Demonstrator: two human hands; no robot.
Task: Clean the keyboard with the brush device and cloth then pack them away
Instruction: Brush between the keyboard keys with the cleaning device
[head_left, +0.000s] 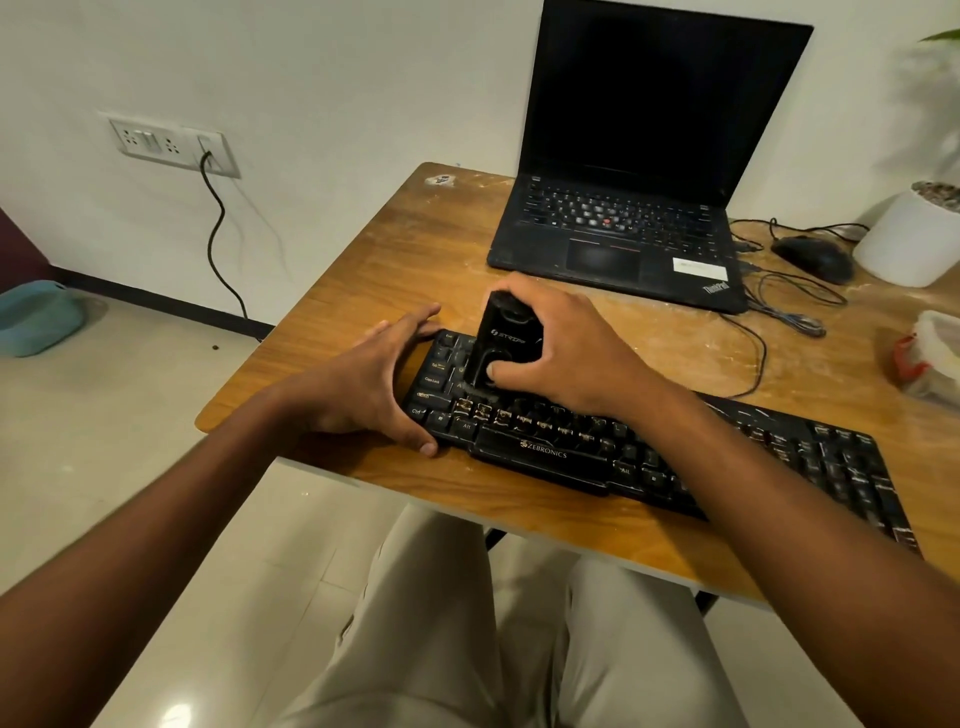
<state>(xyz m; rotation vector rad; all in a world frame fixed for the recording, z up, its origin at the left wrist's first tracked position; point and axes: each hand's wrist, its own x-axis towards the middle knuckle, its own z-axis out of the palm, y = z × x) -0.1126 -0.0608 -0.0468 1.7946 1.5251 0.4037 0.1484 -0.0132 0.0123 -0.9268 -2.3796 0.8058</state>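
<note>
One camera only, worn on the person's head, looking forward and steeply down over the near edge of the wooden table (363, 270), close above the keyboard (649, 457); lap and floor show below.

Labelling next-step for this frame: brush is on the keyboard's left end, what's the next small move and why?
Probably sweep the brush rightward along the keyboard. The right hand holds it upright, tip down on the left-end keys, while the left hand braces that end. Pale debris still shows on keys to the right, so most of the board looks unbrushed.
</note>
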